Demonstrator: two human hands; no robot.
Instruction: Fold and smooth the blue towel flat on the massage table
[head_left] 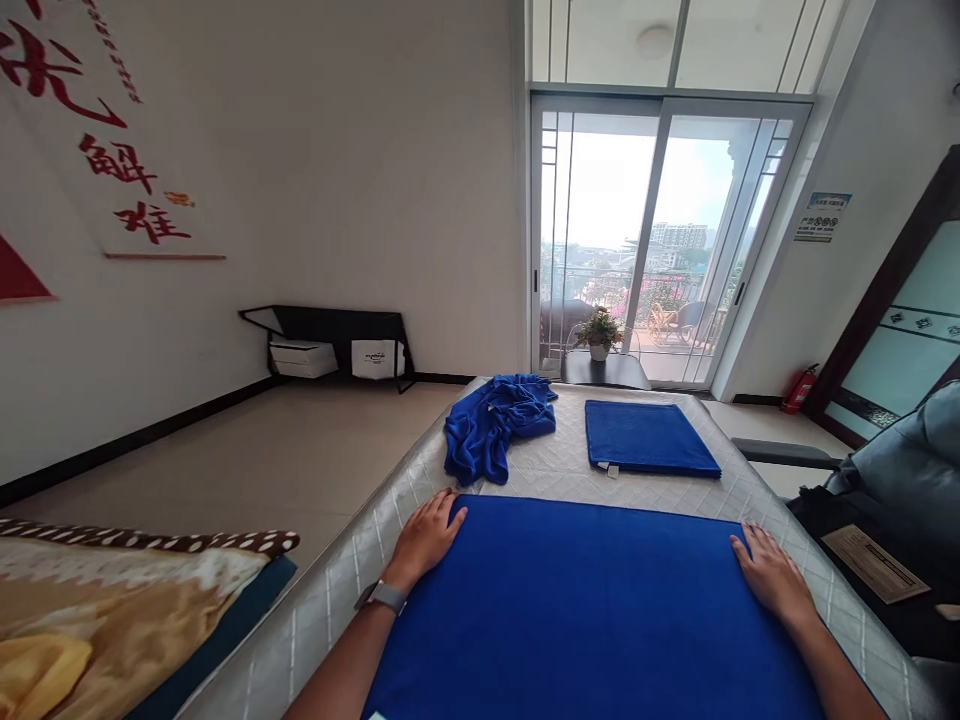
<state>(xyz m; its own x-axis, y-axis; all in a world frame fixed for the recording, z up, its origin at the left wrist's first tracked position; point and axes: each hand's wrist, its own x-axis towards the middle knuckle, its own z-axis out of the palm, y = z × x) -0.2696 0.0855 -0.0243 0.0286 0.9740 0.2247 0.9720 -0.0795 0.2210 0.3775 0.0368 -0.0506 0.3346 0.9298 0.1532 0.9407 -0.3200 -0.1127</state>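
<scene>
A large blue towel lies spread flat on the quilted grey mattress in front of me. My left hand rests at its far left corner, fingers curled over the edge. My right hand lies flat on the far right corner, fingers stretched out. A watch is on my left wrist. Beyond the towel, a crumpled blue towel sits at the mattress's far left and a neatly folded blue towel lies at the far right.
A patterned pillow and yellow cloth lie at the lower left. A dark low table with white boxes stands by the wall. A potted plant sits before the sliding glass door. A dark chair is at the right.
</scene>
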